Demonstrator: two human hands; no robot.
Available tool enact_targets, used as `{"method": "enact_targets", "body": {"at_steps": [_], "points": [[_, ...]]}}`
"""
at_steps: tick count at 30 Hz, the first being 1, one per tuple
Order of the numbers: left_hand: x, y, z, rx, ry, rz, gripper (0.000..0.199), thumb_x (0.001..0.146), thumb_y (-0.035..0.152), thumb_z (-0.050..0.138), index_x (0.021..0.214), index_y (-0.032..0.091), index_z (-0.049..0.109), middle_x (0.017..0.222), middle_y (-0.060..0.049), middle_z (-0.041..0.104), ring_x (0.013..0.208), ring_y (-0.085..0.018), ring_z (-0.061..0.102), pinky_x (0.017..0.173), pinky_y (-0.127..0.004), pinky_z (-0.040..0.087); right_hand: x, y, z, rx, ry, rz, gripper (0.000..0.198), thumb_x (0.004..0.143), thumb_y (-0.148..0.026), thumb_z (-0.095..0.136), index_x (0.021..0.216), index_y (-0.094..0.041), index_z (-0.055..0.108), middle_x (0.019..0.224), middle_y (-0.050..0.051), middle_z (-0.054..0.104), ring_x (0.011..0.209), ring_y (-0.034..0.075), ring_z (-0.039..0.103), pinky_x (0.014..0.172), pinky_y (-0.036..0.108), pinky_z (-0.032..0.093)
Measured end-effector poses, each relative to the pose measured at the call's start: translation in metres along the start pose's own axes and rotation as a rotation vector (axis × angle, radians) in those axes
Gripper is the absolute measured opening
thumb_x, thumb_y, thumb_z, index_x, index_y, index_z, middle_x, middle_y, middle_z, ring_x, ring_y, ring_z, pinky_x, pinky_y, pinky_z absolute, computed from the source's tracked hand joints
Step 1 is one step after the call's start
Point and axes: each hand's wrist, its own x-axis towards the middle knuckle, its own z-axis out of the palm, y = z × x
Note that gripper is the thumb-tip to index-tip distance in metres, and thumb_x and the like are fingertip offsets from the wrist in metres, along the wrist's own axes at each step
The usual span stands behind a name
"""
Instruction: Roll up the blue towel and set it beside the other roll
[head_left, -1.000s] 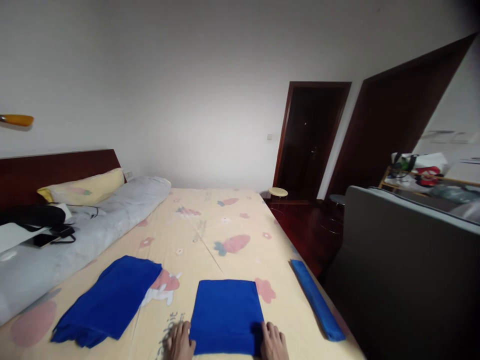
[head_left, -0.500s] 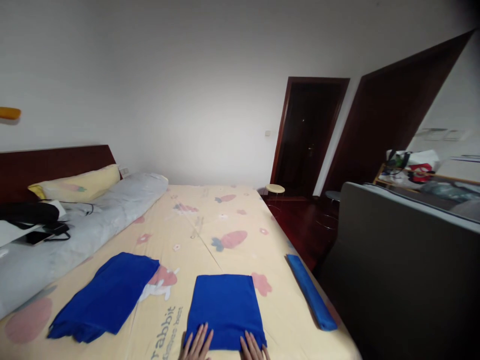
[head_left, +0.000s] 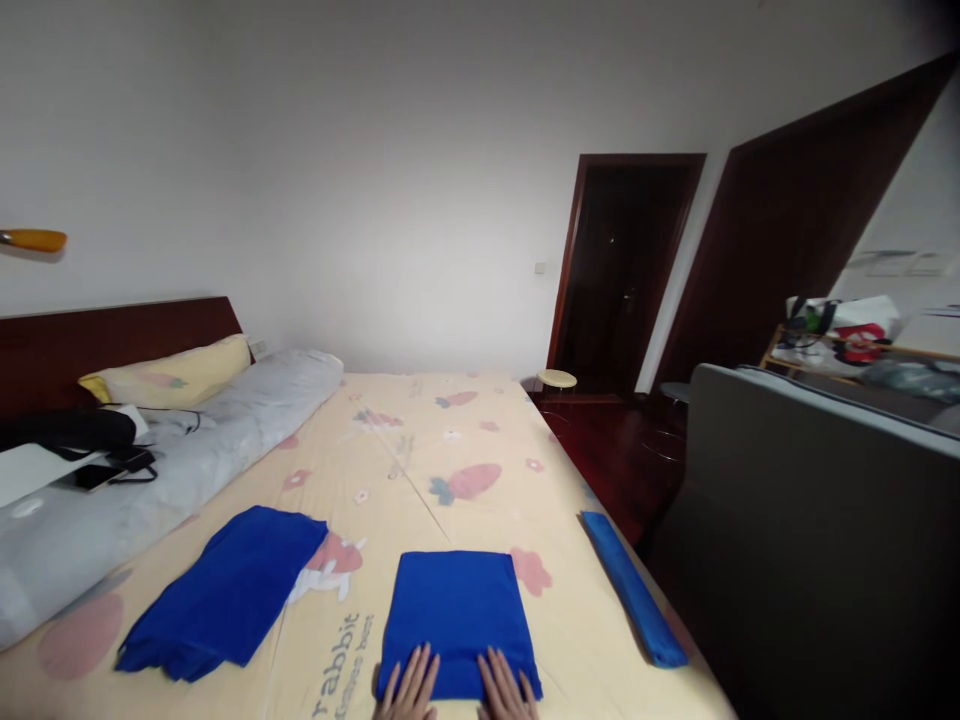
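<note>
A neatly folded blue cloth [head_left: 456,610] lies flat on the bed in front of me. My left hand [head_left: 411,688] and my right hand [head_left: 507,688] rest side by side on its near edge, fingers stretched out flat and pressing on the fabric. Neither hand grips anything. A stack of blue cloths [head_left: 225,590] lies to the left. A rolled blue cloth [head_left: 632,588] lies along the bed's right edge.
The bed [head_left: 420,450] has a yellow sheet with strawberry prints. A grey bolster [head_left: 150,480], a yellow pillow [head_left: 169,370] and a phone with cables [head_left: 101,472] are at the left. A grey sofa back [head_left: 810,520] stands close on the right, with dark doors [head_left: 622,270] beyond.
My hands have moved from the cloth's two sides onto its near edge, now flat with fingers extended. The view has shifted slightly.
</note>
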Motion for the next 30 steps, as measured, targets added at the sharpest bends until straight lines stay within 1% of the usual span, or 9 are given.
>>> {"method": "enact_targets", "body": {"at_steps": [5, 8, 11, 14, 17, 20, 23, 26, 30], "points": [[-0.021, -0.035, -0.03, -0.034, -0.026, -0.008, 0.067, 0.088, 0.026, 0.039, 0.142, 0.042, 0.002, 0.153, 0.008, 0.021, 0.141, -0.018, 0.032, 0.115, -0.039, 0.032, -0.01, 0.066, -0.028, 0.07, -0.277, 0.046, 0.055, 0.086, -0.049, 0.047, 0.138, -0.036, 0.04, 0.132, 0.001, 0.056, 0.111, 0.024, 0.063, 0.084, 0.038, 0.055], [-0.023, -0.039, -0.031, -0.013, 0.0, 0.004, 0.07, 0.087, 0.027, 0.042, 0.142, 0.043, 0.003, 0.153, 0.009, 0.024, 0.139, -0.017, 0.035, 0.113, -0.036, 0.033, -0.007, 0.073, -0.036, 0.194, -0.46, 0.12, 0.052, 0.089, -0.048, 0.043, 0.139, -0.038, 0.036, 0.137, 0.001, 0.051, 0.119, 0.025, 0.057, 0.09, 0.042, 0.054], [-0.024, -0.04, -0.021, 0.008, 0.047, -0.03, 0.073, 0.083, 0.016, 0.04, 0.143, 0.042, 0.009, 0.152, 0.008, 0.029, 0.137, -0.017, 0.039, 0.111, -0.037, 0.035, -0.008, 0.072, -0.032, 0.216, -0.549, 0.234, 0.051, 0.09, -0.044, 0.04, 0.14, -0.038, 0.035, 0.141, 0.001, 0.046, 0.125, 0.027, 0.052, 0.092, 0.048, 0.052], [-0.026, -0.042, -0.015, 0.068, 0.094, -0.12, 0.075, 0.076, 0.007, 0.039, 0.141, 0.041, 0.025, 0.15, 0.006, 0.037, 0.135, -0.021, 0.042, 0.11, -0.042, 0.036, -0.015, 0.075, -0.022, 0.17, -0.519, 0.224, 0.054, 0.087, -0.034, 0.041, 0.14, -0.037, 0.036, 0.143, 0.001, 0.045, 0.127, 0.029, 0.05, 0.092, 0.05, 0.05], [-0.026, -0.044, -0.023, 0.073, 0.032, -0.176, 0.073, 0.074, 0.006, 0.041, 0.138, 0.04, 0.038, 0.144, 0.003, 0.05, 0.132, -0.024, 0.046, 0.109, -0.046, 0.037, -0.017, 0.083, -0.015, 0.105, -0.4, 0.113, 0.058, 0.08, -0.023, 0.045, 0.137, -0.036, 0.044, 0.139, 0.003, 0.051, 0.121, 0.028, 0.056, 0.089, 0.046, 0.05], [-0.025, -0.044, -0.043, 0.003, -0.061, -0.184, 0.066, 0.077, 0.009, 0.04, 0.135, 0.038, 0.046, 0.135, 0.001, 0.059, 0.125, -0.023, 0.051, 0.108, -0.046, 0.038, -0.007, 0.091, -0.022, 0.106, -0.31, -0.041, 0.055, 0.075, -0.017, 0.049, 0.127, -0.032, 0.056, 0.118, 0.004, 0.069, 0.104, 0.024, 0.065, 0.082, 0.037, 0.049], [-0.026, -0.043, -0.065, -0.053, -0.039, -0.156, 0.057, 0.078, 0.01, 0.039, 0.127, 0.036, 0.055, 0.126, 0.0, 0.064, 0.118, -0.021, 0.055, 0.104, -0.041, 0.039, 0.013, 0.095, -0.043, 0.2, -0.377, -0.087, 0.05, 0.071, -0.012, 0.05, 0.118, -0.029, 0.061, 0.098, 0.001, 0.073, 0.092, 0.02, 0.066, 0.083, 0.033, 0.045], [-0.026, -0.04, -0.082, -0.128, -0.018, -0.158, 0.052, 0.073, 0.008, 0.042, 0.115, 0.033, 0.06, 0.117, 0.001, 0.067, 0.112, -0.017, 0.056, 0.102, -0.033, 0.039, 0.032, 0.096, -0.063, 0.356, -0.535, 0.043, 0.042, 0.072, -0.014, 0.049, 0.109, -0.028, 0.063, 0.093, 0.001, 0.071, 0.088, 0.019, 0.064, 0.085, 0.033, 0.044], [-0.014, -0.034, -0.1, -0.237, -0.016, -0.374, 0.038, 0.07, 0.008, 0.044, 0.098, 0.028, 0.059, 0.1, 0.004, 0.068, 0.1, -0.011, 0.058, 0.092, -0.022, 0.04, 0.049, 0.094, -0.067, 0.423, -0.649, 0.344, 0.037, 0.08, -0.027, 0.042, 0.111, -0.024, 0.062, 0.099, 0.004, 0.071, 0.089, 0.021, 0.063, 0.082, 0.034, 0.046]]}}
